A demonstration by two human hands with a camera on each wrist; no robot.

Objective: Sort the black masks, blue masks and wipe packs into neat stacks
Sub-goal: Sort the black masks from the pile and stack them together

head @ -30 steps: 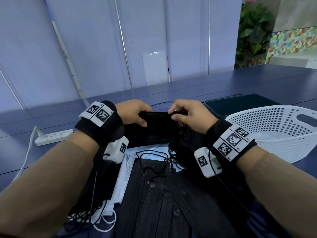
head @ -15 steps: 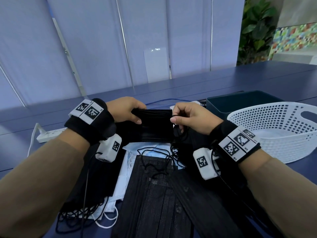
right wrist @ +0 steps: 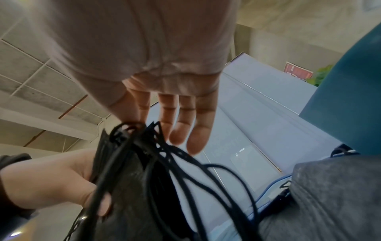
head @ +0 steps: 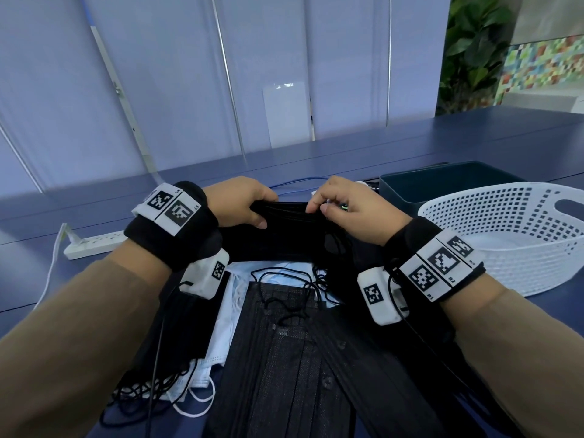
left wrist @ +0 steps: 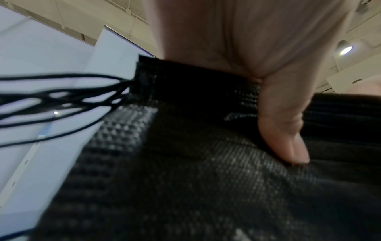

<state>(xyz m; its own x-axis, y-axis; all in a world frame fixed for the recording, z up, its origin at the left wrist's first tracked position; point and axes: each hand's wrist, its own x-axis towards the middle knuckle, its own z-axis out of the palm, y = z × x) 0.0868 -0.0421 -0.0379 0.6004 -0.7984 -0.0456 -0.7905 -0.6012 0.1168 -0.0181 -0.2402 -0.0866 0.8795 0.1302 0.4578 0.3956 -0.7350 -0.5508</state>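
Observation:
Both hands hold one bundle of black masks (head: pixel 284 232) upright above the table. My left hand (head: pixel 257 213) grips its left end, thumb (left wrist: pixel 284 138) pressed on the fabric (left wrist: pixel 185 171). My right hand (head: pixel 317 208) pinches the top edge at the right end with thumb and index; the other fingers (right wrist: pixel 185 130) are straight. Black ear loops (right wrist: pixel 185 171) dangle from that end. Below lies a loose pile of black masks (head: pixel 284 374) over light blue masks (head: pixel 227 314). No wipe packs show.
A white perforated basket (head: pixel 505 248) stands at the right, with a dark teal box (head: pixel 442 181) behind it. At the left a white power strip (head: pixel 94 245) lies with its cord. The blue table (head: pixel 410 137) stretches back to a pale partition.
The bundle stays between both hands at about the same height. My right fingers have shifted from gripping its end to pinching its top edge.

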